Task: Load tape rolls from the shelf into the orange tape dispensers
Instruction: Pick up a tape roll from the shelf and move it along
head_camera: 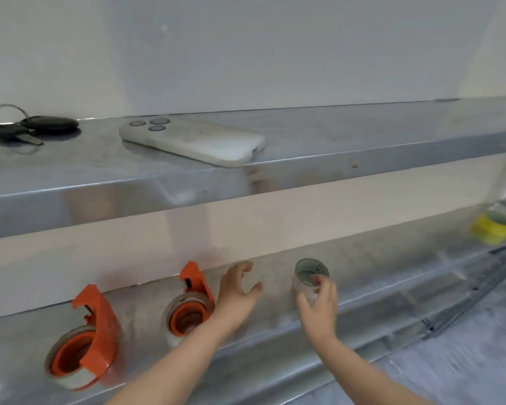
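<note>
Two orange tape dispensers lie on the lower steel shelf [377, 258]. The left dispenser [88, 340] and the middle dispenser [192, 302] each hold a clear tape roll. My right hand [319, 305] grips a clear tape roll [310, 277] with a dark core, tilted up off the shelf, right of the dispensers. My left hand [237, 290] hovers with fingers spread just right of the middle dispenser, holding nothing. A yellow tape roll [492, 229] sits at the far right of the lower shelf, blurred.
On the upper steel shelf [362, 147] lie a phone in a white case [196, 143], overhanging the front edge, and black keys on a ring [32, 127]. A white wall stands behind. A ribbed metal surface [450, 302] runs below right.
</note>
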Demonstrator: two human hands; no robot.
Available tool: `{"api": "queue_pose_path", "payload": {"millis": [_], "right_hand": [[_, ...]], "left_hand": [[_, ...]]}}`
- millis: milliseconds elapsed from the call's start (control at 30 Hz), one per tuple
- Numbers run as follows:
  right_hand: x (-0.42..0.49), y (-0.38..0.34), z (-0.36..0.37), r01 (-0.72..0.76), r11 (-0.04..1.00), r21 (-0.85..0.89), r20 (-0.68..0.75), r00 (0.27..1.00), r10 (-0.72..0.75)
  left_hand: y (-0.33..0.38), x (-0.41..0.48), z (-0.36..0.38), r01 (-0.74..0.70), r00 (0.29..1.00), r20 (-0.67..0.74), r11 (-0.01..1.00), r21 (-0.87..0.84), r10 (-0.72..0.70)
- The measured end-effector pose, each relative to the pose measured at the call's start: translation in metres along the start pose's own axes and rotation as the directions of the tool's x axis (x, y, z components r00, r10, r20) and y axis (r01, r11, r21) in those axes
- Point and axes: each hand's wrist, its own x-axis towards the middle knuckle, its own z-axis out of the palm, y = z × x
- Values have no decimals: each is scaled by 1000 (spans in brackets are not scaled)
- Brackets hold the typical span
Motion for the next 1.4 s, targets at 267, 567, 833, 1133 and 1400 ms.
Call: {"api": "queue_pose_path", "payload": {"millis": [267,567,833,1133,1400], "right_hand": [[71,54,-14,-249,968,-14,342,909,239],[74,26,-42,-149,988,50,216,967,135],[87,37,-176,-140,986,91,6,990,140],[159,102,-312,-45,998,43,23,999,44],[240,165,-379,-70,997,31,124,990,65]], "left_hand": [[-2,37,92,266,855,461,964,4,-237],[20,58,112,-53,919,392,998,30,37],[114,55,202,-201,843,492,976,-87,217],[205,43,333,-167,851,453,955,-245,265],[247,60,429,-171,856,451,962,-215,252]]}}
